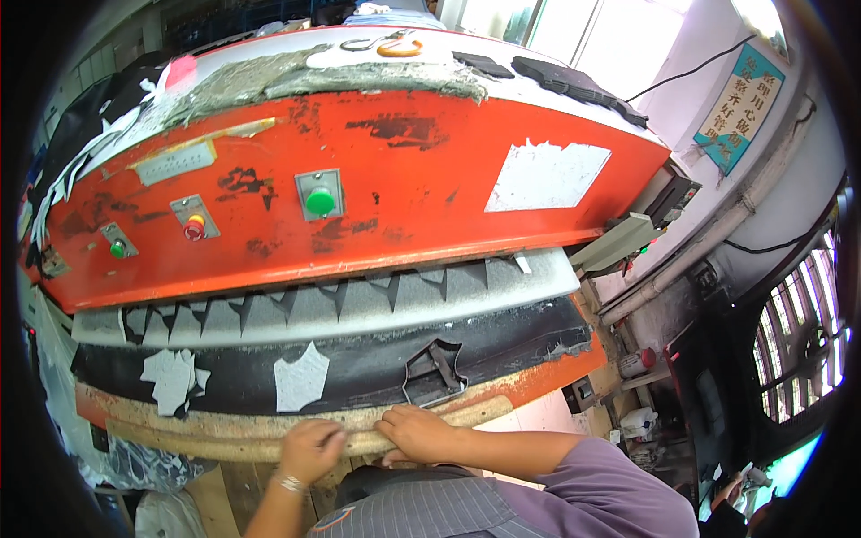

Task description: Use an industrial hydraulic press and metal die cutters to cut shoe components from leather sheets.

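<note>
My right hand (pixel 417 435) is wrapped over the worn wooden rail (pixel 202 444) along the front of the machine bed. Beside it, my left hand (pixel 311 451) is closed at the same rail, its fingers curled and slightly blurred; whether anything is in them is hidden. Ahead of my right hand, a dark metal cutting die (pixel 435 372) rests on the black bed (pixel 242 359). One cut pale grey piece (pixel 301 378) lies left of the die. Farther left is a small pile of similar grey pieces (pixel 170 381).
Behind the bed, a grey sheet (pixel 359 309) with angular cut-outs runs under the orange press (pixel 421 197). The press front carries a large green button (pixel 319 201) and a red button (pixel 194 228). Orange-handled scissors (pixel 399 47) and black slabs (pixel 574 85) lie on top.
</note>
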`<state>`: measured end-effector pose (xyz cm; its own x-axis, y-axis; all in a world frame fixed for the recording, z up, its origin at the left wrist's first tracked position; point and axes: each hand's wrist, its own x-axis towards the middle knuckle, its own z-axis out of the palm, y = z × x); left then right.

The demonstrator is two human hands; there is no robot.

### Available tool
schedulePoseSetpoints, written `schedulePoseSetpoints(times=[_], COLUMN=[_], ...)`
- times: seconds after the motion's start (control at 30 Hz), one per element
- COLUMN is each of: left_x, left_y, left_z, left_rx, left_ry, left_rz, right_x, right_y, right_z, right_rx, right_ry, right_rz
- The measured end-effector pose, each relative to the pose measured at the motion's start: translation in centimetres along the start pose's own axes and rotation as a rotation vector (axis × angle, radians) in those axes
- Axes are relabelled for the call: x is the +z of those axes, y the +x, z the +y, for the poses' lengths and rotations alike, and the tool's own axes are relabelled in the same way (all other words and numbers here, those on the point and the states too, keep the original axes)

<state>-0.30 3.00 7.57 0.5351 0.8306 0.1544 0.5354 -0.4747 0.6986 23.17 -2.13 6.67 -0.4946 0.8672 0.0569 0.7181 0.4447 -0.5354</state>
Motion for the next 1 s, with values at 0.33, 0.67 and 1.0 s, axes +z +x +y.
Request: schedulePoseSetpoints(times=[0.33, 0.67, 1.0], left_x=[6.4, 7.3, -3.7], left_y=[-2.5, -1.2, -9.1], left_z=[2.3, -1.0, -9.7], left_rx=[-0.028, -0.059, -0.769], left_ry=[0.217, 0.615, 0.978], left_rz=[0.155, -0.116, -0.037], right_x=[2.1, -10.7, -12.2], right_y=[-3.0, -3.5, -7.4], right_z=[-2.1, 12.6, 27.7], right_rx=[0.135, 0.419, 1.070], right_ry=[-0.170, -0.065, -0.579], right_rz=[0.022, 0.536, 0.428])
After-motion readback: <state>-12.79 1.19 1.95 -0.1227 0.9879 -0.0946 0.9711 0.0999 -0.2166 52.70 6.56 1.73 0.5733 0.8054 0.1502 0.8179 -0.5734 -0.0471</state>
